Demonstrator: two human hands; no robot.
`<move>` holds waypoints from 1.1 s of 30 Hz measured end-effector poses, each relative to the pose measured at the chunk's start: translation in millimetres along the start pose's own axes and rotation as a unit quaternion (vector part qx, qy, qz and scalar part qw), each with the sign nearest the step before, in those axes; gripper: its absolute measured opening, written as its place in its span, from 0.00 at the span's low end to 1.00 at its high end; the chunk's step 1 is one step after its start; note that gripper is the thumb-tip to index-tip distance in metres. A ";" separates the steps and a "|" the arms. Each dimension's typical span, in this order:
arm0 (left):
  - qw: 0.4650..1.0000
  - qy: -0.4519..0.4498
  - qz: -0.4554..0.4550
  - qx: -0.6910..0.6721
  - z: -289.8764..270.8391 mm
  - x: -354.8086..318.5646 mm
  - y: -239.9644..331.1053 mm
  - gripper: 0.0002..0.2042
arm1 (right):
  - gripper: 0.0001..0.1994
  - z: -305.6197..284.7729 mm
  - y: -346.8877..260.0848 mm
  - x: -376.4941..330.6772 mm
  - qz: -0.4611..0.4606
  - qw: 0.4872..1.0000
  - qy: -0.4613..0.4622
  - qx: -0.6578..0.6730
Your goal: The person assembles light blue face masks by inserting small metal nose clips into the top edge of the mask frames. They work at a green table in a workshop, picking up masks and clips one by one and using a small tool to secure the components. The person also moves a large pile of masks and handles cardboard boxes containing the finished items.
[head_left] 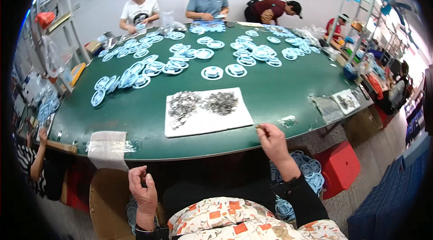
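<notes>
Left hand [143, 191] at 7 o'clock, below the bench edge: fingers loosely curled, holding nothing visible. Bench [279, 91]: green, matte, rounded. White sheet [212, 120] at centre, flat, carrying two heaps of small dark metal parts [203, 103], grainy-looking. Right hand [272, 140] at 5 o'clock on the bench edge, fingertips pinched narrow on one tiny part, too small to identify. Round blue-white discs [212, 73] scattered toward 12 o'clock, too many to count.

Clear plastic bags [328, 107] lie crumpled at the green table's [279, 91] right edge.
</notes>
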State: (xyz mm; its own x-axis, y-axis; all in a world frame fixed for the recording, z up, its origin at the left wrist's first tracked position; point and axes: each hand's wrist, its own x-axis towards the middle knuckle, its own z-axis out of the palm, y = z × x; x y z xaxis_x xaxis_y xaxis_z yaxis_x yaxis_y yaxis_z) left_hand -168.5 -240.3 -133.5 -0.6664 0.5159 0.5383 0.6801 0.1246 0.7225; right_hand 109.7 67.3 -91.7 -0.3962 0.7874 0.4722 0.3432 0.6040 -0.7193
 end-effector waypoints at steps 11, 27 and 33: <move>0.969 -0.197 -0.034 0.148 104.0 133.8 -9.9 0.39 | 0.14 23.5 19.4 42.9 -0.021 0.987 -0.025 -0.160; 0.959 -0.146 -0.127 0.208 126.7 233.2 -31.8 0.11 | 0.13 60.9 29.2 118.1 0.026 0.977 -0.056 -0.207; 0.963 -0.240 0.067 0.104 174.4 282.4 -56.8 0.15 | 0.09 118.4 -19.6 173.7 -0.100 0.975 -0.185 -0.078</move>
State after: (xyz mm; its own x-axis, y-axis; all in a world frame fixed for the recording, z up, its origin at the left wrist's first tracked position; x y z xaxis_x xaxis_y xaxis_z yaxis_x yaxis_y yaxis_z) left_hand -342.0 46.1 -98.2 -0.3844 0.8648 0.3231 0.8303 0.1708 0.5305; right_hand -66.6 177.7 -55.9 -0.7385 0.5712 0.3583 0.3416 0.7751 -0.5316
